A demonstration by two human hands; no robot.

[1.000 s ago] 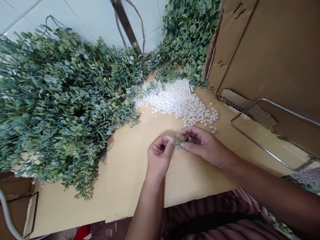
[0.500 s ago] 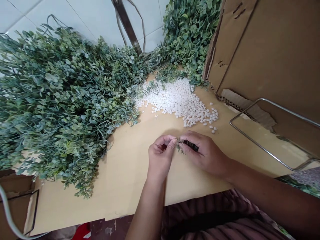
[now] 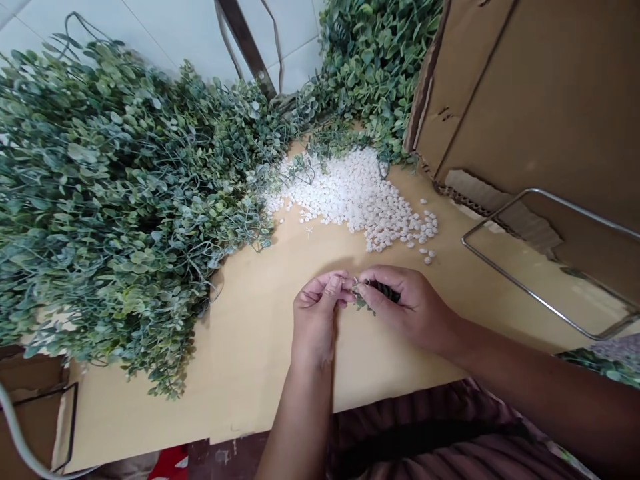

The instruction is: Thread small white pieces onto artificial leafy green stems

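Two hands (image 3: 360, 307) — one sprig (image 3: 361, 299) (pinched)

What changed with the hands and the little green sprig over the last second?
The right hand turned palm-down and closed over the small green leafy sprig; both hands sank slightly toward the person. The left hand still pinches its tip. The white bead pile is unmoved.

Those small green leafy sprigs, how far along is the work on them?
Possibly done: a big heap of green artificial leafy sprigs lies on the tan tabletop. In hand: the left hand and right hand pinch one small green sprig. Seemingly left: a large pile of small white beads beyond the hands.
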